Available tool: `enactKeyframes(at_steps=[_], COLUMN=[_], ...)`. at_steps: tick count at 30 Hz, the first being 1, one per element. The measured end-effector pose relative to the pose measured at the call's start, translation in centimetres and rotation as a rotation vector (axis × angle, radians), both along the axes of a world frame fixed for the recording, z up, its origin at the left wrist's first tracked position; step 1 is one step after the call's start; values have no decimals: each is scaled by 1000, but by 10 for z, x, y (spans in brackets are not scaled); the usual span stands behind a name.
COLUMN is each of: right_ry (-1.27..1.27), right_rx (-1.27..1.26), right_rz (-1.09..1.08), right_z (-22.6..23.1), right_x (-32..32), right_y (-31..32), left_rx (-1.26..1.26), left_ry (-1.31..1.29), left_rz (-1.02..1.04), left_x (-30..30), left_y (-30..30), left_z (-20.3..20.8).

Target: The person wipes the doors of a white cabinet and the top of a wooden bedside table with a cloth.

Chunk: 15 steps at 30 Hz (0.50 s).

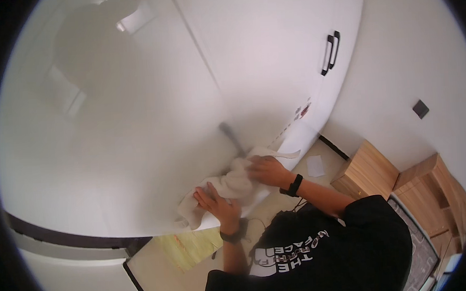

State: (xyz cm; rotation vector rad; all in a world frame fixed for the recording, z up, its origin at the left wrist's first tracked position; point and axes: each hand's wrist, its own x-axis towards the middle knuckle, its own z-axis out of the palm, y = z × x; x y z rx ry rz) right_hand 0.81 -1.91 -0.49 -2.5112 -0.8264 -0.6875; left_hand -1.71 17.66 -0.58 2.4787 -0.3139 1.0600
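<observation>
A bunched white cloth lies against the lower part of a glossy white panel. My left hand grips the cloth's left end, fingers curved over its folds. Toward the right end, my right hand is closed on the same cloth, its fingertips partly buried in it. A flap of cloth sticks out past my right hand. Just above the cloth, a blurred dark elongated shape shows on the panel; whether it is a handle or a reflection I cannot tell.
Two black handles sit at the panel's right, above a small red and grey decoration. Wooden cabinets stand at the right, near a patterned grey mat. White paper and a yellow sheet lie on the floor.
</observation>
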Motion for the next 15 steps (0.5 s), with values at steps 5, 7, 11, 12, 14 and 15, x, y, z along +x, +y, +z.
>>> enactKeyframes(at_steps=[5, 7, 11, 12, 14, 15], right_ry=[-44, -45, -167, -163, -70, -67], right_rx=[-59, -20, -9, -7, -42, -40], right_rz=[-165, -205, -247, -244, -267, -260], right_z=[12, -1, -12, -10, -4, -4], right_x=[1, 7, 17, 20, 26, 30], right_y=[-23, -36, -59, -65, -79, -87], left_rx=[125, 179, 199, 201, 204, 183], left_ry=[60, 36, 31, 43, 59, 55], left_rz=[-148, -197, -254, -290, -320, -331], left_x=[4, 5, 11, 14, 17, 18], left_y=[-2, -11, -31, -37, -48, -55], left_z=[-33, -39, -43, -43, -43, -43])
